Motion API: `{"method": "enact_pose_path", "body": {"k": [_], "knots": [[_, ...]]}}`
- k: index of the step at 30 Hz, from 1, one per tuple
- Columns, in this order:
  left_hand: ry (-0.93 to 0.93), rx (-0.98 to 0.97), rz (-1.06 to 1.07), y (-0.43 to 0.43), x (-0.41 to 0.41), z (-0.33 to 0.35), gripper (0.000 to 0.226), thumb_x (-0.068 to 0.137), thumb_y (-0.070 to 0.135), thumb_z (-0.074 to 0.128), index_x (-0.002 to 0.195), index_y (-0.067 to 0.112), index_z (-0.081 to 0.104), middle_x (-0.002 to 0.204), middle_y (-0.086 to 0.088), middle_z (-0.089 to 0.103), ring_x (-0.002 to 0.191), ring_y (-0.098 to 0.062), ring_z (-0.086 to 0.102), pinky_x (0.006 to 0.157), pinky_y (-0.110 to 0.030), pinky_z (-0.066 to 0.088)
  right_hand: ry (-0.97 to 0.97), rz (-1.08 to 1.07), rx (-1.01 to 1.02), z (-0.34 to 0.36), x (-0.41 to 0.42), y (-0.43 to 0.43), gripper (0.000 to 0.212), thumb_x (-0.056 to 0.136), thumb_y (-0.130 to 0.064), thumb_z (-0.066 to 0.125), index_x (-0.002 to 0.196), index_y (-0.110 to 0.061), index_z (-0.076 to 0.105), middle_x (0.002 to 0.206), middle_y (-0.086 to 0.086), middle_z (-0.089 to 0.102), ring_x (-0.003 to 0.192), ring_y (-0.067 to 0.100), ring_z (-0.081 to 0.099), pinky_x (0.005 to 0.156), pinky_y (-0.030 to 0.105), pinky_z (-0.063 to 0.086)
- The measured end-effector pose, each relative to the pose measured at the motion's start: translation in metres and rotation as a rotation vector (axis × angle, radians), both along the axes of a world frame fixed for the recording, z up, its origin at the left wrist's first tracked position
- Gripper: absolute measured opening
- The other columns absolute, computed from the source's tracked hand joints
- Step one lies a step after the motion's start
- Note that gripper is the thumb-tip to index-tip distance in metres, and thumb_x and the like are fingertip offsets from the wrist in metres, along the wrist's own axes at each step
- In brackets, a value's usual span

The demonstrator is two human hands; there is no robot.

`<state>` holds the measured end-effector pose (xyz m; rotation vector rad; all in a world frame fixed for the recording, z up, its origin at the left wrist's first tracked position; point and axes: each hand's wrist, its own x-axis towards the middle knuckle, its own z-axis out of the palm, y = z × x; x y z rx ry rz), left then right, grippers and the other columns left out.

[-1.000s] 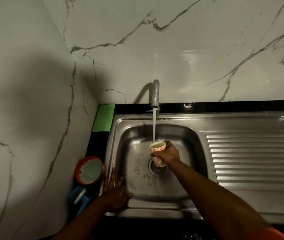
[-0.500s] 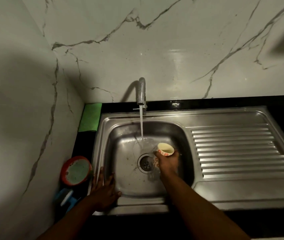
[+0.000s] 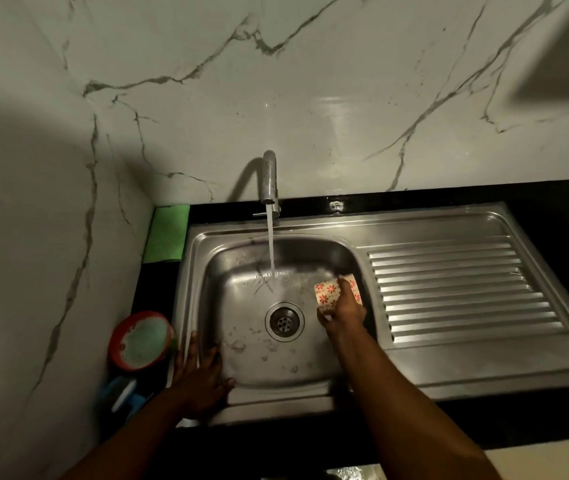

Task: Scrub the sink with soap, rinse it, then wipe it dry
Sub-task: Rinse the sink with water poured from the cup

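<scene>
Since 1 second earlier, the cup [image 3: 327, 293] had left the stream of water [image 3: 271, 244] and swung to the right side of the sink [image 3: 241, 306], and the drain [image 3: 284, 321] it had covered lay bare.

From the head camera, the right hand [image 3: 343, 308] held the cup with fingers curled round it, tipped over near the right wall of the basin; whether any water was leaving it could not be told. The left hand [image 3: 200, 379] lay flat on the front left rim, fingers straight and spread, holding nothing. The tap [image 3: 270, 178] ran, its stream landing behind the drain. Specks of foam or dirt dotted the basin floor toward the front. A green cloth [image 3: 167, 233] lay at the back left corner, and a red tub [image 3: 141, 339] and a blue brush [image 3: 122, 393] sat left of the sink.

By my judgement this was the rinsing step, with drying not yet begun. The next move called for refilling the cup under the stream and pouring over the front of the basin, where the specks remained.
</scene>
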<state>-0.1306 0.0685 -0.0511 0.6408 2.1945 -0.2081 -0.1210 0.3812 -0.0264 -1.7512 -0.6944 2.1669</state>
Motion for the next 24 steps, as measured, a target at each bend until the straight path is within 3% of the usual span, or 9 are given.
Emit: {"method": "enact_pose_path", "body": {"k": [5, 10, 13, 15, 18, 24], "knots": [[-0.01, 0.011, 0.01, -0.001, 0.0, -0.001, 0.084, 0.105, 0.068, 0.024, 0.165, 0.024, -0.016, 0.17, -0.001, -0.029, 0.138, -0.038, -0.052, 0.115, -0.062, -0.028, 0.031, -0.043, -0.13, -0.004, 0.044, -0.032, 0.057, 0.078, -0.045, 0.084, 0.113, -0.007, 0.059, 0.104, 0.019, 0.066, 0.089, 0.033, 0.065, 0.069, 0.053, 0.061], [0.006, 0.01, 0.02, 0.001, 0.0, -0.004, 0.084, 0.105, 0.069, 0.023, 0.166, 0.022, -0.012, 0.172, -0.001, -0.025, 0.137, -0.038, -0.052, 0.114, -0.061, -0.029, 0.062, 0.147, -0.12, -0.004, 0.059, -0.057, 0.05, 0.077, -0.042, 0.084, 0.11, -0.013, 0.06, 0.096, 0.014, 0.066, 0.079, 0.026, 0.063, 0.066, 0.049, 0.061], [0.015, -0.01, 0.019, 0.001, 0.0, -0.005, 0.085, 0.105, 0.069, 0.022, 0.167, 0.02, -0.009, 0.172, -0.001, -0.023, 0.139, -0.039, -0.05, 0.116, -0.062, -0.028, 0.031, 0.394, 0.133, -0.003, 0.053, -0.067, 0.055, 0.069, -0.035, 0.091, 0.11, -0.016, 0.061, 0.09, 0.011, 0.069, 0.073, 0.021, 0.062, 0.067, 0.045, 0.06], [0.028, -0.014, 0.012, 0.002, 0.001, -0.006, 0.086, 0.104, 0.07, 0.021, 0.167, 0.018, -0.009, 0.172, -0.002, -0.023, 0.138, -0.039, -0.05, 0.117, -0.062, -0.027, 0.01, 0.577, 0.457, -0.001, 0.041, -0.066, 0.066, 0.061, -0.032, 0.095, 0.116, -0.024, 0.058, 0.105, 0.005, 0.072, 0.088, 0.019, 0.068, 0.079, 0.044, 0.061], [0.031, 0.005, 0.022, 0.0, 0.0, -0.009, 0.088, 0.103, 0.07, 0.021, 0.166, 0.017, -0.012, 0.172, -0.003, -0.023, 0.14, -0.041, -0.049, 0.116, -0.063, -0.028, -0.017, 0.795, 0.814, 0.013, 0.011, -0.061, 0.073, 0.059, -0.029, 0.095, 0.121, -0.028, 0.056, 0.109, -0.004, 0.07, 0.099, 0.019, 0.067, 0.089, 0.038, 0.056], [0.022, 0.026, 0.034, -0.005, -0.003, -0.017, 0.09, 0.101, 0.073, 0.022, 0.166, 0.02, -0.011, 0.172, -0.002, -0.023, 0.134, -0.036, -0.053, 0.112, -0.06, -0.032, 0.008, 0.884, 1.017, 0.043, -0.057, -0.055, 0.076, 0.063, -0.021, 0.094, 0.129, -0.02, 0.056, 0.12, 0.003, 0.066, 0.108, 0.022, 0.064, 0.092, 0.033, 0.051]]}}
